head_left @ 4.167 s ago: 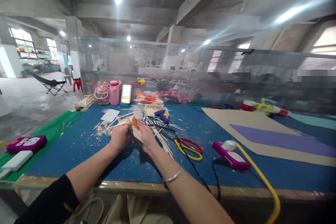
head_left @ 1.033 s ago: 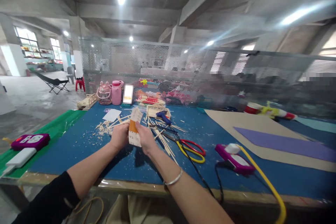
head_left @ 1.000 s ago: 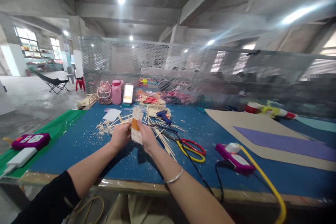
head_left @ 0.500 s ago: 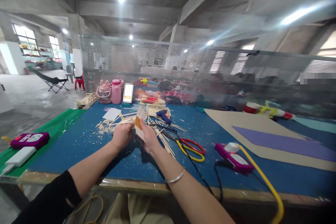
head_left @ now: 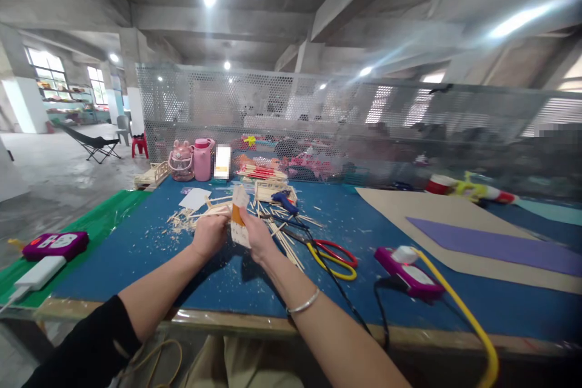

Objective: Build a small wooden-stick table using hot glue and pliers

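Observation:
My left hand (head_left: 208, 235) and my right hand (head_left: 257, 234) are both closed on a small flat card-like piece (head_left: 238, 216), pale with an orange band, held upright above the blue table mat (head_left: 136, 254). The left hand also seems to pinch thin wooden sticks (head_left: 213, 211) against it. A silver bangle (head_left: 302, 304) sits on my right wrist. Behind the hands lies a loose pile of wooden sticks (head_left: 277, 230) and chips.
Red and yellow scissors (head_left: 334, 253) and a blue glue gun (head_left: 284, 201) with a black cord lie to the right. A purple power strip (head_left: 409, 265) with a yellow cable sits further right. Pink bottles (head_left: 193, 160) stand at the back; another purple strip (head_left: 55, 244) lies left.
The card piece has been turned and tilted back and forth between my hands, staying in the same spot above the mat. Both hands keep their hold.

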Demonstrator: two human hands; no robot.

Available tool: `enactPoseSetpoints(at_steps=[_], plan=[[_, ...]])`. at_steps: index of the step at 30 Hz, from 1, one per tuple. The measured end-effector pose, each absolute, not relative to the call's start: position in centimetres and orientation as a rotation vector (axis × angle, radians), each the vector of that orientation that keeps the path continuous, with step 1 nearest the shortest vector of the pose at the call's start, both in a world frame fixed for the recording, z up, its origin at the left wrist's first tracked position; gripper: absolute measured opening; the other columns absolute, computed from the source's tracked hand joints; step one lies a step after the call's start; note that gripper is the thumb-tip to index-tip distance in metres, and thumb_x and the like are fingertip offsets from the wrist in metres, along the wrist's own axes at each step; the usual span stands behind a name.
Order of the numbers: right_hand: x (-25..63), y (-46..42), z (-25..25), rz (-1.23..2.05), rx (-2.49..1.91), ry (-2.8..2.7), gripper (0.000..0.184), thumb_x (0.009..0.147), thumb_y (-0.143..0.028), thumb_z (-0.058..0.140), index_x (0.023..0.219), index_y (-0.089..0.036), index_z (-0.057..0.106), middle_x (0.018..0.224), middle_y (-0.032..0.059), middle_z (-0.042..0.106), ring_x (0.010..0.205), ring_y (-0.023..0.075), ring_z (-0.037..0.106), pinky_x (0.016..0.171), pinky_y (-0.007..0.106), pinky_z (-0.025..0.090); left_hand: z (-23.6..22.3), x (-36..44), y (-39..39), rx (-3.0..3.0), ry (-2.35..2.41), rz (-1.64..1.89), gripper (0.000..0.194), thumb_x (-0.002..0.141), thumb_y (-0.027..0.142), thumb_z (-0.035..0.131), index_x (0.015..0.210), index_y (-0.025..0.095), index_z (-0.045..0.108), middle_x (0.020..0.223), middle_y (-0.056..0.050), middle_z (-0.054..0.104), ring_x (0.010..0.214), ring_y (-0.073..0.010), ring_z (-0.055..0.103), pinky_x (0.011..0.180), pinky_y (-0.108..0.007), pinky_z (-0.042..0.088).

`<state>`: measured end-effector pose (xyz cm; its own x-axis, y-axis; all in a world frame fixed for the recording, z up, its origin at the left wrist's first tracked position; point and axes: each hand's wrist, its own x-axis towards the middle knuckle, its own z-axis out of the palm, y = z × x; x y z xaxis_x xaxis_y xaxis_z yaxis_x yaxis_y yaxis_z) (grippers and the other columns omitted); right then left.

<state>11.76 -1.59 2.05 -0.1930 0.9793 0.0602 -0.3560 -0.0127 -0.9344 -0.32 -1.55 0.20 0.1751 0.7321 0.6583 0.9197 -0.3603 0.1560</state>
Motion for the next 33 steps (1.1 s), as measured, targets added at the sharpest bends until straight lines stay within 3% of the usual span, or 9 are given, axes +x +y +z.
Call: enactPoseSetpoints(at_steps=[6, 11, 17, 23, 28, 33], plan=[[11.76, -1.68, 2.23, 1.485, -0.756, -1.095, 0.054, 0.053, -0.062, 0.068, 0.074, -0.013, 0.068, 0.06, 0.0037, 0.065, 0.052, 0.0141, 0.058, 0.051, 0.025, 0.041, 0.22, -0.08, -1.71, -2.195, -1.555, -0.976, 0.017, 0.072, 0.012, 0.048, 0.068, 0.016, 0.064, 0.065, -0.008, 0.067, 0.061, -0.0187, 0.063, 0.057, -0.025, 0.044], [11.92, -1.6, 2.48, 1.435, -0.819, -1.081, 0.052, 0.048, -0.062, 0.07, 0.064, -0.013, 0.065, 0.054, 0.0019, 0.063, 0.046, 0.0117, 0.053, 0.048, 0.024, 0.039, 0.25, -0.12, -1.77, -2.196, -1.538, -0.996, 0.021, 0.07, 0.008, 0.046, 0.073, 0.015, 0.066, 0.069, -0.009, 0.069, 0.063, -0.0195, 0.064, 0.059, -0.026, 0.045], [11.94, -1.95, 2.55, 1.502, -0.786, -1.148, 0.053, 0.051, -0.064, 0.068, 0.066, -0.013, 0.065, 0.055, 0.0016, 0.063, 0.044, 0.0104, 0.051, 0.045, 0.023, 0.036, -0.07, -0.37, -1.54, -2.171, -1.528, -1.045, 0.018, 0.068, 0.01, 0.049, 0.075, 0.015, 0.066, 0.071, -0.009, 0.07, 0.062, -0.019, 0.064, 0.057, -0.025, 0.046], [12.57, -1.56, 3.06, 1.478, -0.761, -1.099, 0.055, 0.043, -0.065, 0.071, 0.062, -0.014, 0.064, 0.052, -0.0003, 0.06, 0.044, 0.009, 0.047, 0.046, 0.022, 0.034, -0.43, -0.42, -1.24, -2.149, -1.495, -1.079, 0.021, 0.069, 0.01, 0.046, 0.074, 0.016, 0.065, 0.066, -0.008, 0.068, 0.06, -0.0182, 0.063, 0.057, -0.025, 0.046], [12.18, -1.57, 2.43, 1.562, -0.73, -1.116, 0.054, 0.05, -0.062, 0.07, 0.073, -0.014, 0.067, 0.056, 0.0008, 0.061, 0.049, 0.0111, 0.05, 0.05, 0.024, 0.036, -0.36, -0.58, -1.18, -2.136, -1.493, -1.093, 0.019, 0.068, 0.01, 0.047, 0.071, 0.015, 0.065, 0.066, -0.009, 0.068, 0.06, -0.019, 0.063, 0.056, -0.025, 0.047], [12.39, -1.1, 2.34, 1.533, -0.724, -1.076, 0.047, 0.054, -0.058, 0.07, 0.071, -0.014, 0.066, 0.056, -0.0004, 0.06, 0.05, 0.0106, 0.05, 0.05, 0.023, 0.035, -0.32, -0.44, -1.23, -2.145, -1.502, -1.083, 0.027, 0.071, 0.008, 0.044, 0.085, 0.016, 0.067, 0.071, -0.008, 0.069, 0.063, -0.0176, 0.064, 0.06, -0.024, 0.048]])
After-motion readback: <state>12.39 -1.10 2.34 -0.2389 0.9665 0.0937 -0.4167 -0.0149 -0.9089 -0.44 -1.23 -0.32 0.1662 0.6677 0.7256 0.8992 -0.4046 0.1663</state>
